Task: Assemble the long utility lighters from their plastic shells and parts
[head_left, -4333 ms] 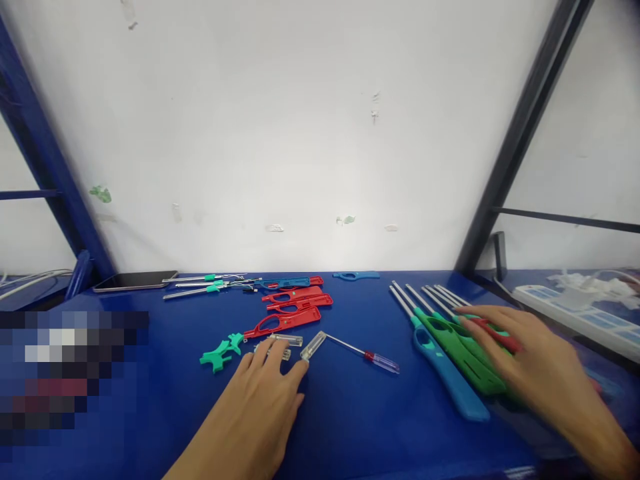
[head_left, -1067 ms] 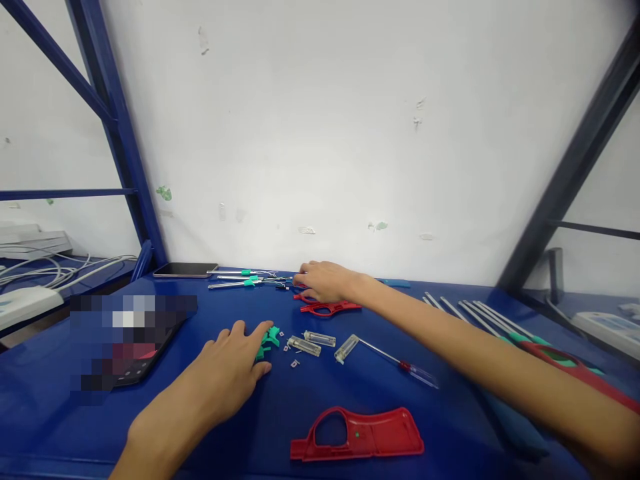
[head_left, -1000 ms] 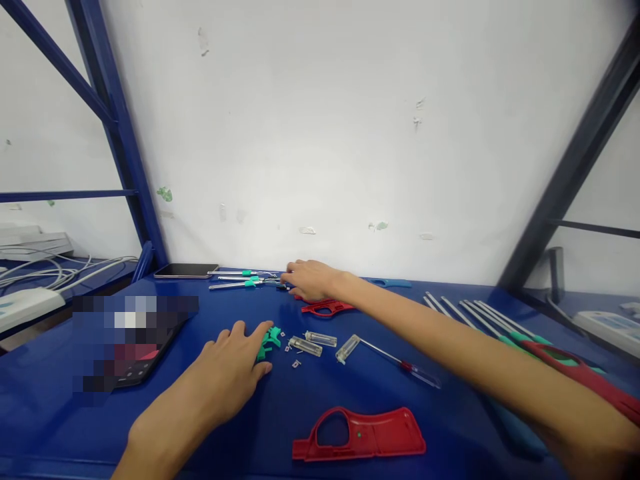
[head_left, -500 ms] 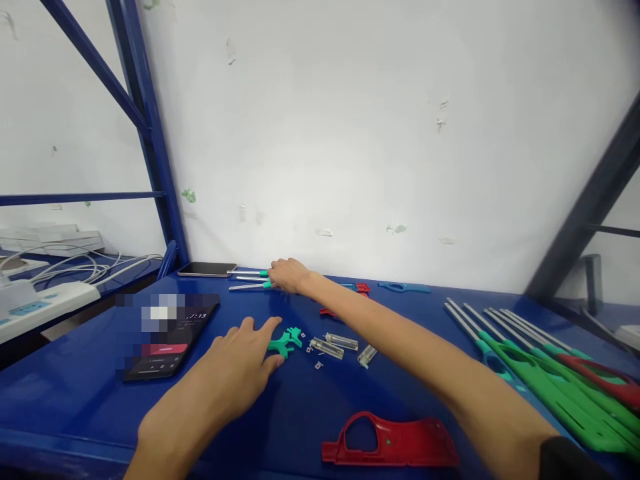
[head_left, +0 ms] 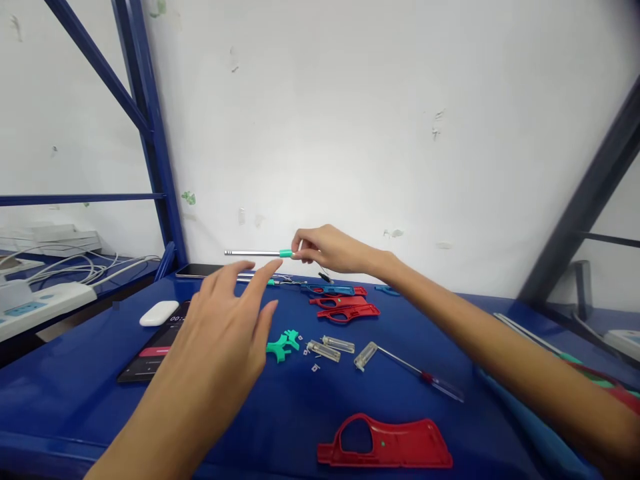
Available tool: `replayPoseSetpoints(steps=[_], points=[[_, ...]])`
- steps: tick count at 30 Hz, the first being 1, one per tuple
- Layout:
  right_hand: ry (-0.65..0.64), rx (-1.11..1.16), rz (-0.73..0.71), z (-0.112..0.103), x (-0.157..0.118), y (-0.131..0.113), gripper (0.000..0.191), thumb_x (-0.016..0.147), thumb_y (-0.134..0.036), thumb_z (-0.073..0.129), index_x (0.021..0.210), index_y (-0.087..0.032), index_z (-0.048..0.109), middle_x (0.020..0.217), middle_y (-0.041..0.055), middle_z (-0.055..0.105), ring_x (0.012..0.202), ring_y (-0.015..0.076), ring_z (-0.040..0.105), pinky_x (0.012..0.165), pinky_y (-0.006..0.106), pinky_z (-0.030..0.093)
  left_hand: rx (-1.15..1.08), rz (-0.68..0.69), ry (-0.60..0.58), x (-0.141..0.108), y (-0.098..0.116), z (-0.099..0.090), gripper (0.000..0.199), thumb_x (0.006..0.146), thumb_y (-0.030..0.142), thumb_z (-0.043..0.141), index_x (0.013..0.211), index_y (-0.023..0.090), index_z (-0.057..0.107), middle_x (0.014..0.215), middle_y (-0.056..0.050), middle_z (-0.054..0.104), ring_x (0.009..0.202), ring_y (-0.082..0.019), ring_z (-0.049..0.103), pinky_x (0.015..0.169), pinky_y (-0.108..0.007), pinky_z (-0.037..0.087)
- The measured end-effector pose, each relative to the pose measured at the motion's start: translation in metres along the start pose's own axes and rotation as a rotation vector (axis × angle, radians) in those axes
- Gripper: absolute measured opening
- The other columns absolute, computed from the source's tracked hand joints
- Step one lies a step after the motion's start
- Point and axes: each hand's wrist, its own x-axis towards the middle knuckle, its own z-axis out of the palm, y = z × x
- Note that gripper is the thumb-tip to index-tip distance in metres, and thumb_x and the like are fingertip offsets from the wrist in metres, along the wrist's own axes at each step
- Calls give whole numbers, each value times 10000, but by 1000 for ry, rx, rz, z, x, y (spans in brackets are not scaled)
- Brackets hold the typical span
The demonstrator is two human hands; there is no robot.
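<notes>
Pinched in my right hand is a thin metal tube with a green collar, raised above the back of the table; a wire with a small black piece dangles below. My left hand hovers in front of the tube's tip, fingers apart and holding nothing. Green plastic pieces lie to its right, beside clear fluid tanks and tiny metal bits. A red half shell rests near the front edge. Red shells and a blue shell lie at the back.
A screwdriver lies right of the tanks. At the left are a phone, a white earphone case and a power strip with cables. Finished-looking lighters lie at the right, partly behind my right arm.
My right hand has lifted a metal tube from the back of the table and moved right and up. My left hand has risen from beside the green pieces. The screwdriver and earphone case now show.
</notes>
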Motion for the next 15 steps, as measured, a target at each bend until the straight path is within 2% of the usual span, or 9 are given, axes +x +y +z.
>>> replayPoseSetpoints(steps=[1, 3, 5, 7, 10, 12, 15], points=[[9, 7, -18, -7, -16, -7, 190, 1100, -306, 606, 1171, -166, 713, 964, 33, 771, 848, 185, 720, 805, 356, 575, -18, 25, 54, 2, 4, -2, 523, 1087, 334, 400, 1591, 244, 505, 1484, -169, 552, 1362, -383, 547, 1134, -558, 471], [14, 20, -36, -15, -48, -20, 142, 1081, -288, 637, 1120, -187, 729, 919, 24, 784, 822, 175, 708, 754, 309, 519, -70, 96, 85, 4, 12, -3, 503, 1093, 344, 448, 1579, 239, 516, 1490, -167, 565, 1373, -377, 553, 1137, -555, 473], [20, 36, -25, -18, -80, -33, 116, 1082, -274, 633, 1109, -209, 725, 905, 10, 793, 768, 159, 702, 692, 281, 487, -165, 169, 38, 3, 20, -2, 468, 1091, 370, 504, 1539, 249, 565, 1418, -144, 648, 1283, -353, 635, 1074, -515, 531], [7, 63, -3, -15, -107, -44, 156, 1100, -331, 609, 1070, -235, 728, 869, -10, 788, 704, 150, 691, 644, 270, 473, -286, 232, -46, -1, 27, 2, 366, 1099, 353, 514, 1423, 273, 666, 1271, -94, 741, 1112, -288, 722, 959, -417, 591], [48, 118, 47, -5, -142, -57, 180, 1102, -393, 607, 1060, -274, 735, 941, -12, 805, 834, 177, 740, 772, 291, 525, -445, 286, -120, -15, 37, 11, 315, 1113, 255, 477, 1268, 291, 749, 1088, -39, 783, 891, -192, 750, 811, -276, 605], [108, 135, 107, 4, -162, -65, 155, 1076, -431, 647, 1137, -316, 732, 1041, -11, 812, 970, 205, 756, 886, 316, 549, -538, 280, -92, -31, 38, 17, 317, 1106, 237, 498, 1300, 303, 741, 1071, -27, 785, 832, -159, 747, 768, -221, 602], [132, 206, 250, 22, -192, -75, 407, 964, -529, 776, 1345, -440, 667, 1231, -29, 796, 1134, 236, 749, 982, 335, 588, -621, 200, -84, -61, 33, 23, 255, 1082, 298, 596, 1285, 321, 748, 1075, -16, 797, 779, -141, 756, 721, -172, 609]])
